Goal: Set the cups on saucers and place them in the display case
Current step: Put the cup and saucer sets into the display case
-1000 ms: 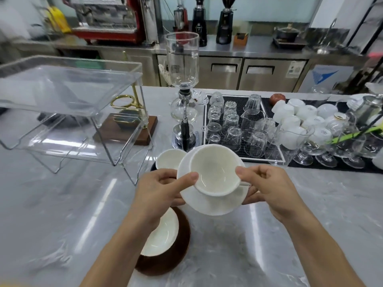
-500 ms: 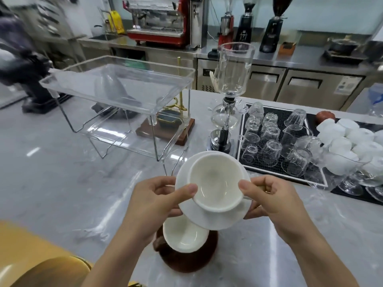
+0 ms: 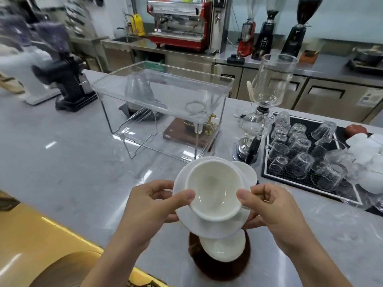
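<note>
Head view: at lower centre, a white cup on its saucer is pinched by the left hand and right hand above the worktop. The clear display case is seen at upper centre.

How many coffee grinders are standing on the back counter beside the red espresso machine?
3, in a row right of the espresso machine: a red grinder nearest it, a black grinder in the middle, and a tall black grinder farthest right. Others may be out of frame.
</note>
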`<state>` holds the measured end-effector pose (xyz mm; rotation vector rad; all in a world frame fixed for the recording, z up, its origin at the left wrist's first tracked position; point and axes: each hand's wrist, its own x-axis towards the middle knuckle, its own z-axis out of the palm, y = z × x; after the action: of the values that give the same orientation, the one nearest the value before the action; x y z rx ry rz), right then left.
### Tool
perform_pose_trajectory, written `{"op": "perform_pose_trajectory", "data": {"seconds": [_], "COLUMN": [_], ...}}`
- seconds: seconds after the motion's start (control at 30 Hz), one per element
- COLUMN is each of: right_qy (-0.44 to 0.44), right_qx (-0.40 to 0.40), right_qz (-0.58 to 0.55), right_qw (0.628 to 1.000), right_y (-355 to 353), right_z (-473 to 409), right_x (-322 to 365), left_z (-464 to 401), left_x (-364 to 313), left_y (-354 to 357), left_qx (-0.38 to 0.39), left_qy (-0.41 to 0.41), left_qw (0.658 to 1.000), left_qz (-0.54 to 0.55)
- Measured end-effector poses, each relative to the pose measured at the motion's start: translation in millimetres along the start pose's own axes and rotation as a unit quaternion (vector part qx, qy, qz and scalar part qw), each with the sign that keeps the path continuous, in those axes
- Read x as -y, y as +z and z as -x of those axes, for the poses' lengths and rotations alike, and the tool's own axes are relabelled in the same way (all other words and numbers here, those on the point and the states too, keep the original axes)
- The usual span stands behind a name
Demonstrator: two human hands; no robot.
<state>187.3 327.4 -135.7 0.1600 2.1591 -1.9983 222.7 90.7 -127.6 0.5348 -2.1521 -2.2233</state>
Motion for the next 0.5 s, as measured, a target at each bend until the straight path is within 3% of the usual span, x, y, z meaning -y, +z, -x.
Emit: {"op": "perform_pose_trajectory", "data": {"seconds": [0.5], "right_qy": [-0.009], "right_qx": [-0.042], "right_qz": [-0.006], "right_qw": [0.999], "right_y": [106.9], "right_z": [5.5], "right_x": [20.1], "left_z": [-35.0], "left_x": [-13.9], "left_y": [-104.5], "left_qx": [0.040], "left_qy": [0.032], "left_qw": [0.999], "left_qz": [-0.002]}}
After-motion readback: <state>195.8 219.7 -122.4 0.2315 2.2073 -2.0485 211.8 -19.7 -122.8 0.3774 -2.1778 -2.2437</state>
